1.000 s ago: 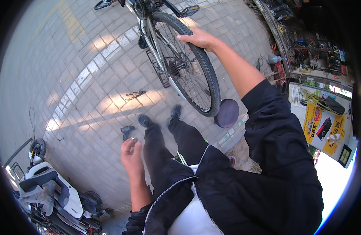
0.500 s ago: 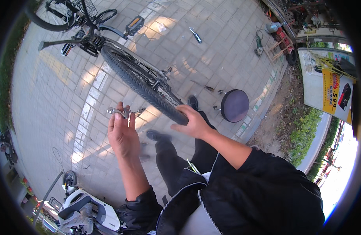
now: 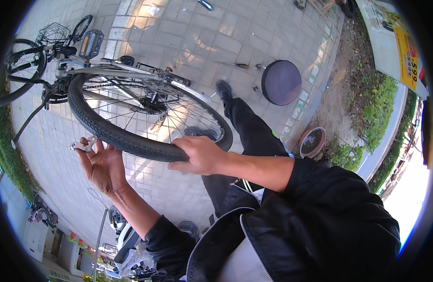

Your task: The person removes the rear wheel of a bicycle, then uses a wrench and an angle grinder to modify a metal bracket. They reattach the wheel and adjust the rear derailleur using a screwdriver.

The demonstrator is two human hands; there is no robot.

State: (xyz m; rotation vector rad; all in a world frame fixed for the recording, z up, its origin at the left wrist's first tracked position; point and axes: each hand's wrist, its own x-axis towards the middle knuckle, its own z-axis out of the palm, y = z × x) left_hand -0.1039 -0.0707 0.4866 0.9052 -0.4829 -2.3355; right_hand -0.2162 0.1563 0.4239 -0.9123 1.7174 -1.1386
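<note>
R hand [image 3: 200,156] gripping rear bike tyre [image 3: 127,144]; small silver spanner [image 3: 84,144] in L hand [image 3: 106,170].
To steady it well, prob. best to keep R thumb & fingers straddling the tread as now, firm w/o over-squeezing, fingertips on rubber & clear of the rear sprockets [image 3: 153,102]. L hand is palm up, fingers curled round the spanner; worth keeping its metal ends off the tyre so nothing snags. Position: tyre sits right in R hand's grasp, then curves off to the L, passing just beside L fingertips; can't tell if they touch. Spanner pokes out past L fingers, outside the tread, well apart from R hand. Round stool [image 3: 282,82] off to R, apart from both.
</note>
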